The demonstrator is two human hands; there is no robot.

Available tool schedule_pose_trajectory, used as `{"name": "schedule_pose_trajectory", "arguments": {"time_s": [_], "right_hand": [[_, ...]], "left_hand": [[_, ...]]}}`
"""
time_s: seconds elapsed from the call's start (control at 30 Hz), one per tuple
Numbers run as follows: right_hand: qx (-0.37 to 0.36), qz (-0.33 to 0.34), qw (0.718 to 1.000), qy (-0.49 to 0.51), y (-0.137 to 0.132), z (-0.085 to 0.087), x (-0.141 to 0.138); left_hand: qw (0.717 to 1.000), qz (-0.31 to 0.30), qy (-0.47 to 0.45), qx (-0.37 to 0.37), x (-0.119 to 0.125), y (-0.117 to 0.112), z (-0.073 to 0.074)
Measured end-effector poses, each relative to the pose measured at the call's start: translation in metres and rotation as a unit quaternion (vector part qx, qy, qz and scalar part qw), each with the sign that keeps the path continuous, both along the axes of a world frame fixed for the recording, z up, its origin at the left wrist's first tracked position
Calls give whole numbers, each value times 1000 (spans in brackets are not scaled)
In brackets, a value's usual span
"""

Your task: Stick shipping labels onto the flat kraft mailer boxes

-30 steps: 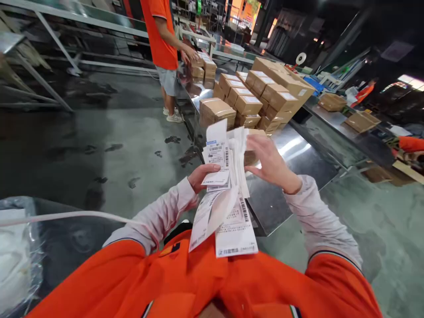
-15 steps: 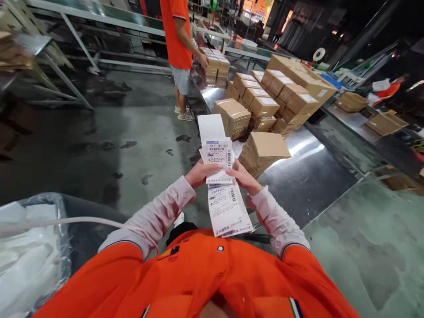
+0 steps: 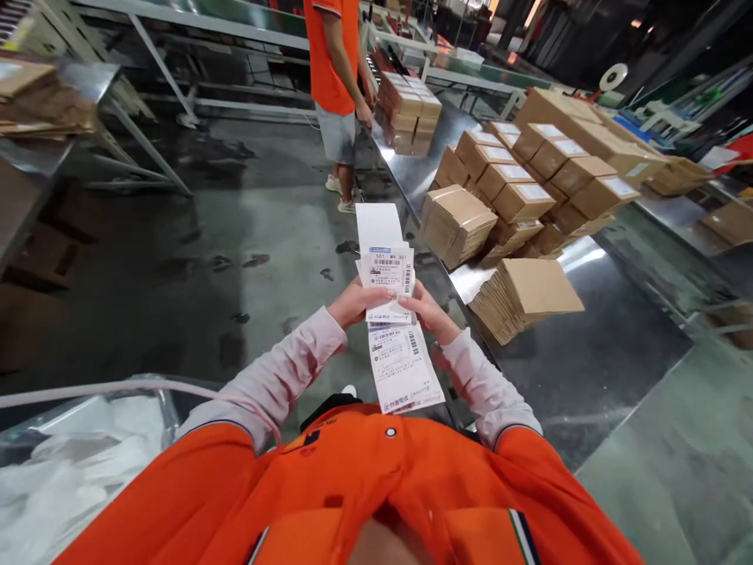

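Note:
Both hands hold a strip of white printed shipping labels (image 3: 405,365) in front of my chest. My left hand (image 3: 360,302) grips its left edge, thumb on top. From the other side my right hand (image 3: 432,310) pinches the right edge, its thumb nearly meeting the left one. Barcodes and small print show on the labels, and a blank white part sticks up beyond my hands. The fingers under the paper are hidden. Right of my hands, a stack of flat folded cardboard (image 3: 523,294) lies on the metal table (image 3: 617,353).
Another flattened cardboard stack (image 3: 456,224) and many labelled cartons (image 3: 521,192) stand on the table. A co-worker (image 3: 335,71) in orange stands ahead beside more boxes (image 3: 409,102). A lined bin of white paper (image 3: 88,455) is at lower left, with a pale hose (image 3: 176,386) crossing it.
My view has shifted left, so the table, cartons and co-worker appear further right. Both hands keep the labels in the same grip. The co-worker's arm now hangs lower.

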State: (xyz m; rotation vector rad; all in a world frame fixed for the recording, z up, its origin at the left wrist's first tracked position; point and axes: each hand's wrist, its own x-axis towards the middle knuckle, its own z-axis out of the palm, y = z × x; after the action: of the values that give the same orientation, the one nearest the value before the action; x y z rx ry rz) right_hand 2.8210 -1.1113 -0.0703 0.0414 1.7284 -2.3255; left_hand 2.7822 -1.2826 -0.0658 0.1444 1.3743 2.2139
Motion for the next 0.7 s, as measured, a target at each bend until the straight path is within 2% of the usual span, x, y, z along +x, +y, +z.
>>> {"name": "schedule_pose_trajectory", "arguments": {"time_s": [0.2,0.33,0.5,0.6,0.7], "right_hand": [[-11,-19,1000,-1,-13,-7,-26],[-21,-38,999,-18,-5,-15,-36],[-33,-27,999,-13,15,-27,-48],[-32,-32,999,-18,29,-42,-60],[-31,-66,997,-26,40,-68,-74]], "left_hand": [[1000,-17,-20,-16,-34,-9,-8],[999,-21,-32,-15,-48,2,-17],[999,-22,-45,-19,-62,20,-29],[998,-33,-37,-25,-74,28,-42],[995,-78,-26,-52,-91,32,-67]]}}
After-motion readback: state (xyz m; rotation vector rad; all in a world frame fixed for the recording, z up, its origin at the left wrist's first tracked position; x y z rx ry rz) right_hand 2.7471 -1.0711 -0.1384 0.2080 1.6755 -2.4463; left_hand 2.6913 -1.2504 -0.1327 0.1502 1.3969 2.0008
